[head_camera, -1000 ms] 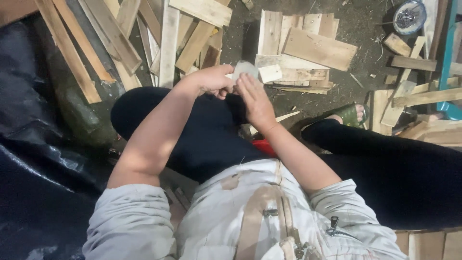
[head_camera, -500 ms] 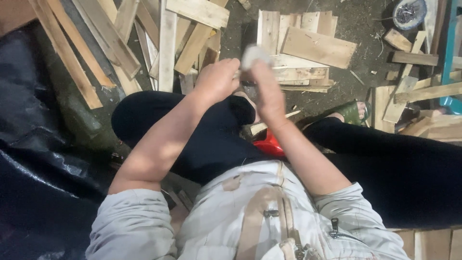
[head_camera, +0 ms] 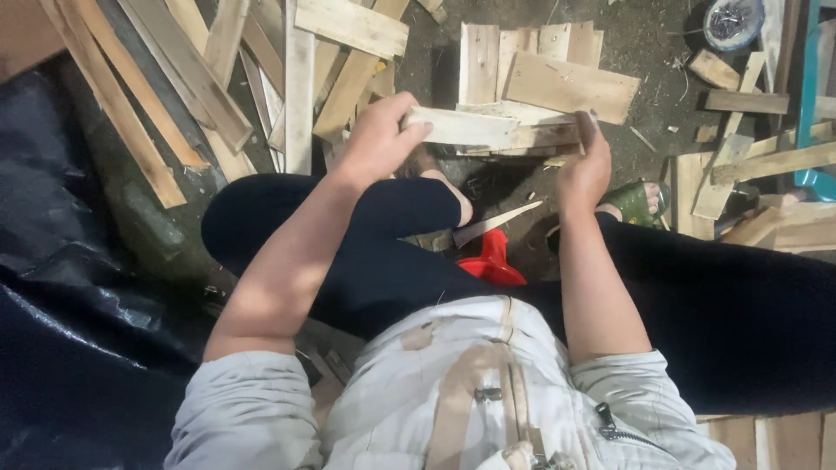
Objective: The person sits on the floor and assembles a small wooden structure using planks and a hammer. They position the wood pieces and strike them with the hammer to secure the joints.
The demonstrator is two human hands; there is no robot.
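Hands are meeting on wood: we are gripping a pale slat [head_camera: 466, 128] in our left hand [head_camera: 380, 137], thumb lying along its near face and fingers curled around its left end. We are holding it level, just above the short boards [head_camera: 557, 83] lying flat on the dirt floor [head_camera: 649, 43]. Our right hand [head_camera: 585, 168] is closing on the right end of a second slat [head_camera: 544, 137] lying right under the first; its fingers are wrapping over that end, so we cannot tell how tightly they are pinching.

We are sitting low, dark trousers [head_camera: 392, 252] spreading across the middle of the view, with the left knee bending up under the left forearm. We are seeing a red object [head_camera: 492, 261] between the legs, partly hidden, and a thin pale splinter [head_camera: 496, 223] lying just above it. A foot in a green sandal [head_camera: 634, 202] is resting right of our right wrist.

Long planks [head_camera: 200, 78] are lying in a loose heap at upper left, beside a black sheet [head_camera: 70, 287]. More offcuts [head_camera: 740, 165] are piling up at right, near a round tin [head_camera: 733, 21] in the top corner.
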